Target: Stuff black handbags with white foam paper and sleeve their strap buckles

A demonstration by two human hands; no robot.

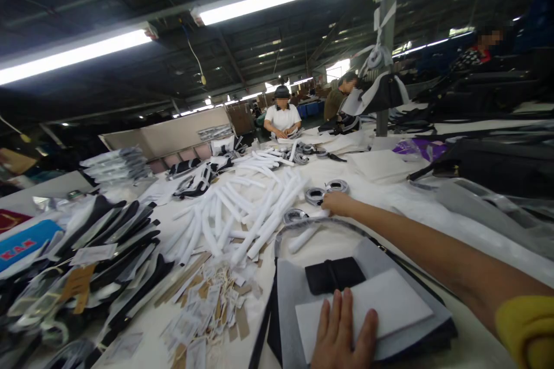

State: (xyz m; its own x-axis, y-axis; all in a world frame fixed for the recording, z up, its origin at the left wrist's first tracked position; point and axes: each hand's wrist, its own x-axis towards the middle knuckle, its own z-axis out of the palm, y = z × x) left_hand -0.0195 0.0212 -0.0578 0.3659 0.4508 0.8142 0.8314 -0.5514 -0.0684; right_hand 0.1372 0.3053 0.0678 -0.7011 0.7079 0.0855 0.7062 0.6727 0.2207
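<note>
My left hand (344, 334) lies flat, fingers spread, on a folded white sheet (389, 305). That sheet rests on a black bag (433, 337) covered with pale grey wrapping, beside a small black pouch (333, 274) with a strap around it. The bag's wrapped handle (279, 236) arches away from me. Reaching forward over the bag, my right hand (337, 203) has its fingers bent together at the edge of a wrapped, coiled strap (314, 196). Another coiled strap (336, 185) sits just behind it, and a third coil (296, 216) is to the left.
White foam tubes (259, 207) are heaped mid-table. Tags with strings (216, 300) lie nearer, left of the bag. Stacked black bag pieces (116, 253) fill the left side. Black bags (493, 167) and clear plastic occupy the right. A person (282, 115) works across the table; a post (387, 40) stands behind.
</note>
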